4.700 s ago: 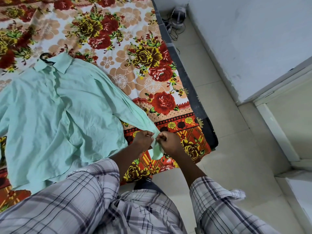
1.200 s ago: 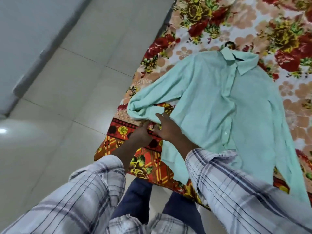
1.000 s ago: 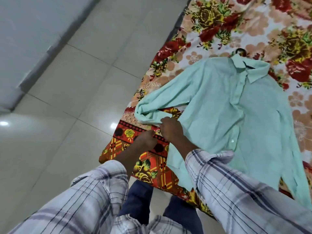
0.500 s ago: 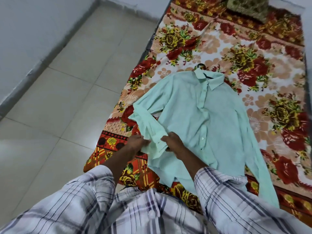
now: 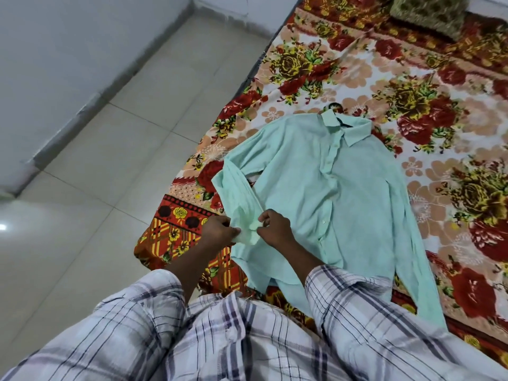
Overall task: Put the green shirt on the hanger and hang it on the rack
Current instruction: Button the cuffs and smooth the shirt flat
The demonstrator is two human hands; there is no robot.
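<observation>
The pale green shirt [image 5: 338,193] lies flat, front up, on the flowered bedsheet [image 5: 439,86], collar pointing away from me. A dark hanger hook [image 5: 334,105] pokes out above the collar; the hanger's body is hidden inside the shirt. The shirt's left-side sleeve [image 5: 239,193] is folded back toward me. My left hand [image 5: 218,232] and my right hand [image 5: 273,228] both pinch the cuff [image 5: 250,233] at that sleeve's end, fingers closed on the cloth. No rack is in view.
The bed's edge runs diagonally from top centre to bottom left, with pale tiled floor [image 5: 110,160] beyond it and a grey wall [image 5: 55,50] at the far left. A patterned pillow [image 5: 428,12] sits at the bed's top right. My checked shirt fills the bottom.
I went from the right-side cuff to the other side of the bed. The left sleeve has been folded in toward me, and both hands now pinch its cuff.
</observation>
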